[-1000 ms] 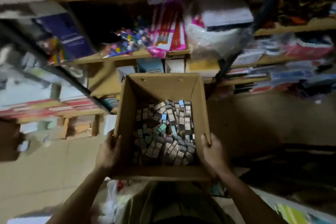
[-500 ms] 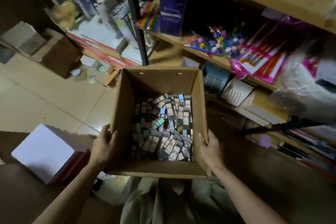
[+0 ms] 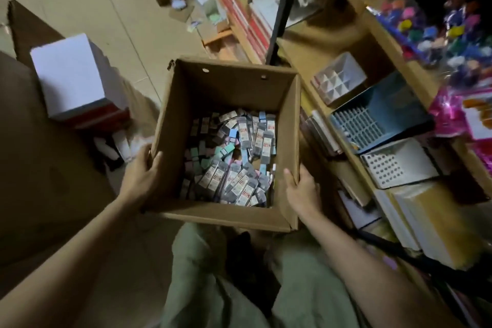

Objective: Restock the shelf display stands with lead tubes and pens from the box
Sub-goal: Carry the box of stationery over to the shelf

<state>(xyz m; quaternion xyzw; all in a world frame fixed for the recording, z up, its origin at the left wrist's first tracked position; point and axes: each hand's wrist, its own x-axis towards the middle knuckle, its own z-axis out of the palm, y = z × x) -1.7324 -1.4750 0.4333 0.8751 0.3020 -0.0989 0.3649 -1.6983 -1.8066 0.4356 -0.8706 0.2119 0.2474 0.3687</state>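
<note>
1. A white box with a red base sits on the tiled floor at far left, well apart from the shelf.
2. The left hand grips the left wall of the cardboard box, thumb hooked over the rim, fingers wrapped on the outside.
3. The cardboard box is open-topped, held in front of the person's knees, just beside the shelf; its bottom is covered with loose lead tubes in grey, blue, green and pink packs.
4. The right hand holds the right wall near the front corner, thumb over the rim inside, fingers curled outside.
5. On the shelf to the right stand three display stands: a white divided one, a blue slotted one and a white perforated one.
</note>
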